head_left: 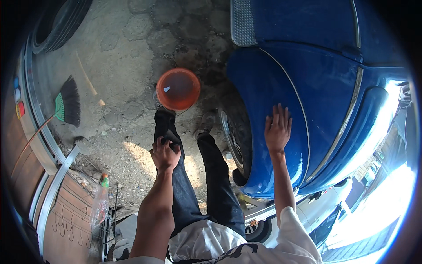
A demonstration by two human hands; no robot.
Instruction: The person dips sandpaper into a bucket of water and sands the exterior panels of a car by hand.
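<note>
My right hand (278, 128) lies flat on the blue car's curved fender (259, 83), fingers stretched out and holding nothing. The front wheel (233, 134) sits under that fender, to the left of the hand. Over my left trouser leg (184, 189), near the knee, my left hand (165, 154) rests with bent fingers somewhat apart; its fingertips are partly hidden and no object shows in it. Ahead of my feet stands an orange-red bucket (195, 94) holding dark liquid, with a small whitish patch (166, 89) visible inside it.
A green-and-black broom (67, 105) leans at the left, beside a wooden stick (88, 81) on the rough floor. A tire (59, 24) stands at the far left. Nearer are a metal frame (48, 207), a clear plastic bottle (101, 200) and wire hooks (66, 226). A pale car (325, 207) is at right.
</note>
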